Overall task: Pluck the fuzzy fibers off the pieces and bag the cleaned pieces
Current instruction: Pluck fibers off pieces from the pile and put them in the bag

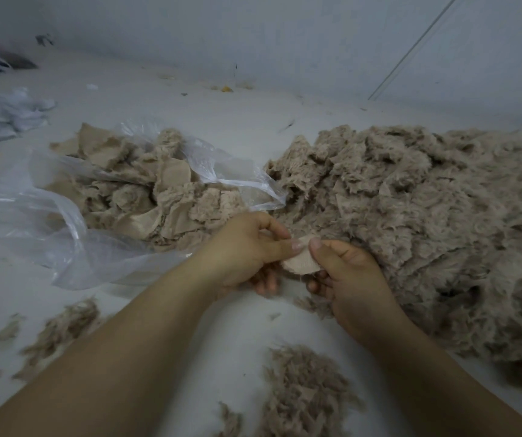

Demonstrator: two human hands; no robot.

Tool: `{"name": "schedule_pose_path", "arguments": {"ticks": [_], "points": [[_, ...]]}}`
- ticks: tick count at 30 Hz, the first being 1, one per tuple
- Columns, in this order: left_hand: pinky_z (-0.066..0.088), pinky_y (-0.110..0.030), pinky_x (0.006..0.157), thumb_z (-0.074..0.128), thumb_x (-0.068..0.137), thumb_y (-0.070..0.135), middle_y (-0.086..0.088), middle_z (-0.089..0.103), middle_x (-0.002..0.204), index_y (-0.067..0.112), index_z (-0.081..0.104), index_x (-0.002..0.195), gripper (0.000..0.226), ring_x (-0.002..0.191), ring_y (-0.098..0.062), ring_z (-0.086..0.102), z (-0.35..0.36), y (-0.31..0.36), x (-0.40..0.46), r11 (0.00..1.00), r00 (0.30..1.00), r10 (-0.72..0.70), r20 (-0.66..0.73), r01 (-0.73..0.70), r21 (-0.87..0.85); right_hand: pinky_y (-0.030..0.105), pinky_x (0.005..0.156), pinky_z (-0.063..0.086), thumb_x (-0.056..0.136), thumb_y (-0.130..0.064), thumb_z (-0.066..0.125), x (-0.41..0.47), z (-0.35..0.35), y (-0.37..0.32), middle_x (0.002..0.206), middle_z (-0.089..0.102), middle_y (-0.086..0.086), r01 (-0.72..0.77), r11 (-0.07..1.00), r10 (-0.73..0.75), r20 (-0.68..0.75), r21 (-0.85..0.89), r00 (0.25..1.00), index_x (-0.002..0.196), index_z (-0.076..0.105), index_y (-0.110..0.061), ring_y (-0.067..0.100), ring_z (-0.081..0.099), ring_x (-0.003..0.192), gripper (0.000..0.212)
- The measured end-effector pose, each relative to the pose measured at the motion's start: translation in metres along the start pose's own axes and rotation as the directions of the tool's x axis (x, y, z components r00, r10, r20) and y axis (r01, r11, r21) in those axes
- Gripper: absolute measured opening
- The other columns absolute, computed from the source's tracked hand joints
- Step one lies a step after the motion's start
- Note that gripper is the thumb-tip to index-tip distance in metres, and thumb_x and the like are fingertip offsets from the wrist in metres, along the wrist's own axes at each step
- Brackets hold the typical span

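— Two hands at centre frame, both on one small tan fabric piece [299, 263]. Left hand [247, 250]: thumb laid over the piece's top edge, forefinger curled behind it, remaining fingers tucked underneath. A pinch, closed on the fabric.

— And the other?

— Right hand [345, 272]: thumb pressed on the piece's right edge, thumbnail facing the camera, fingers curled below. Also a pinch. Thumb tips nearly meet over the cloth. Smooth backing side faces up; a little fuzz shows along the lower edge.

— Containers?

— One clear plastic bag [64, 228], lying open and crumpled on the white surface [237, 115], just left of the hands. Holds a heap of bagged pieces [146, 190], tan, many showing flat backing, some pile visible. Bag mouth faces right; a flap of plastic reaches toward the big heap.

— Which heap?

— Fuzzy pile of unplucked pieces [417, 216], right side, long shaggy nap, running to the frame edge. Touches the right hand's far side.

— Loose material?

— Plucked fiber clumps [304, 392] near the forearms: a large tuft between the arms, smaller tufts at lower left, blurred. Pale blue-grey cloth [4, 115] bunched at far left, well apart. Wall behind; small debris along its base, too small to identify.
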State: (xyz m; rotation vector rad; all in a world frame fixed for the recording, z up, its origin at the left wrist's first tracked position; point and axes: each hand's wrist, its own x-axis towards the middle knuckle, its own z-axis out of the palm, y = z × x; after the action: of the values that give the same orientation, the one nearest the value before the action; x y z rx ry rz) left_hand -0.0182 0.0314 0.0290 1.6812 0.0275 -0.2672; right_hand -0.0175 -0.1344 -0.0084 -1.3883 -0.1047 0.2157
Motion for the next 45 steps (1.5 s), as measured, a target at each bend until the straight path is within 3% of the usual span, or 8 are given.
{"name": "schedule_pose_path", "arguments": {"ticks": [4, 9, 14, 19, 30, 33, 39, 45], "points": [[0.043, -0.022, 0.035, 0.068, 0.084, -0.009, -0.013, 0.062, 0.056, 0.009, 0.066, 0.078, 0.019, 0.036, -0.016, 0.056, 0.005, -0.003, 0.002, 0.969, 0.955, 0.243, -0.168, -0.245, 0.010, 0.020, 0.048, 0.045, 0.092, -0.031, 0.062, 0.002, -0.001, 0.003, 0.061, 0.056, 0.003, -0.005, 1.000, 0.004, -0.045, -0.026, 0.999, 0.073, 0.074, -0.015, 0.009, 0.052, 0.053, 0.028], [0.047, -0.032, 0.054, 0.059, 0.084, 0.005, -0.001, 0.064, 0.067, 0.013, 0.071, 0.074, 0.018, 0.062, -0.022, 0.060, -0.037, -0.003, 0.010, 0.611, 0.629, 0.654, -0.420, -0.112, 0.784, 0.020, 0.048, 0.044, 0.088, -0.037, 0.062, 0.003, 0.000, 0.003, 0.050, 0.041, -0.009, -0.040, 0.998, 0.037, -0.077, -0.045, 0.996, 0.063, 0.074, -0.023, 0.006, 0.047, 0.045, 0.031], [0.034, -0.032, 0.063, 0.056, 0.085, 0.012, -0.016, 0.049, 0.112, 0.005, 0.065, 0.104, 0.021, 0.087, -0.035, 0.059, -0.040, -0.009, 0.013, 0.293, 0.826, 0.421, -0.374, 0.267, 0.918, 0.027, 0.054, 0.040, 0.096, -0.030, 0.059, 0.004, 0.000, 0.004, 0.049, 0.042, -0.010, -0.054, 0.996, 0.048, -0.086, -0.067, 0.995, 0.063, 0.074, -0.024, 0.005, 0.049, 0.043, 0.037], [0.027, -0.030, 0.046, 0.058, 0.074, 0.002, -0.015, 0.050, 0.086, 0.000, 0.064, 0.076, 0.007, 0.066, -0.031, 0.048, -0.022, 0.004, 0.005, 0.225, 0.672, 0.715, -0.196, 0.045, 0.973, 0.020, 0.047, 0.044, 0.097, -0.026, 0.058, 0.003, 0.002, 0.003, 0.049, 0.047, -0.010, -0.037, 0.999, 0.034, -0.082, -0.036, 0.996, 0.060, 0.071, -0.020, 0.006, 0.047, 0.044, 0.039], [0.038, -0.038, 0.071, 0.061, 0.072, 0.018, -0.008, 0.057, 0.098, 0.015, 0.067, 0.070, 0.007, 0.096, -0.030, 0.052, 0.017, -0.009, 0.026, -0.191, 0.821, 0.556, 0.132, -0.028, 0.981, 0.017, 0.042, 0.040, 0.097, -0.023, 0.058, 0.005, 0.000, 0.004, 0.053, 0.040, -0.004, -0.021, 1.000, 0.021, -0.075, -0.008, 0.997, 0.060, 0.072, -0.020, 0.010, 0.043, 0.049, 0.039], [0.032, -0.036, 0.072, 0.062, 0.077, 0.019, -0.004, 0.051, 0.095, 0.017, 0.067, 0.074, 0.006, 0.096, -0.025, 0.043, 0.022, -0.018, 0.021, -0.021, 0.801, 0.580, 0.152, -0.172, 0.985, 0.018, 0.044, 0.043, 0.097, -0.021, 0.057, 0.004, 0.001, 0.005, 0.051, 0.041, -0.005, -0.014, 1.000, 0.013, -0.091, -0.011, 0.996, 0.062, 0.072, -0.019, 0.007, 0.043, 0.047, 0.038], [0.042, -0.022, 0.058, 0.056, 0.094, 0.009, 0.006, 0.055, 0.069, 0.020, 0.054, 0.077, 0.021, 0.064, -0.007, 0.053, 0.020, -0.014, 0.008, 0.770, 0.896, 0.439, -0.065, -0.338, 0.541, 0.019, 0.049, 0.047, 0.097, -0.013, 0.059, 0.004, -0.002, 0.003, 0.060, 0.063, -0.008, 0.004, 1.000, -0.005, -0.047, -0.022, 0.999, 0.108, 0.065, -0.019, 0.000, 0.058, 0.055, 0.014], [0.039, -0.021, 0.038, 0.052, 0.099, 0.006, -0.002, 0.060, 0.050, 0.011, 0.058, 0.080, 0.020, 0.037, -0.016, 0.048, 0.017, -0.009, 0.007, 0.965, 0.946, 0.261, -0.194, -0.254, 0.058, 0.020, 0.047, 0.045, 0.097, -0.013, 0.059, 0.002, 0.001, 0.002, 0.053, 0.056, -0.009, 0.019, 0.998, -0.022, -0.041, -0.059, 0.999, 0.061, 0.071, -0.027, 0.001, 0.048, 0.046, 0.040]]}}
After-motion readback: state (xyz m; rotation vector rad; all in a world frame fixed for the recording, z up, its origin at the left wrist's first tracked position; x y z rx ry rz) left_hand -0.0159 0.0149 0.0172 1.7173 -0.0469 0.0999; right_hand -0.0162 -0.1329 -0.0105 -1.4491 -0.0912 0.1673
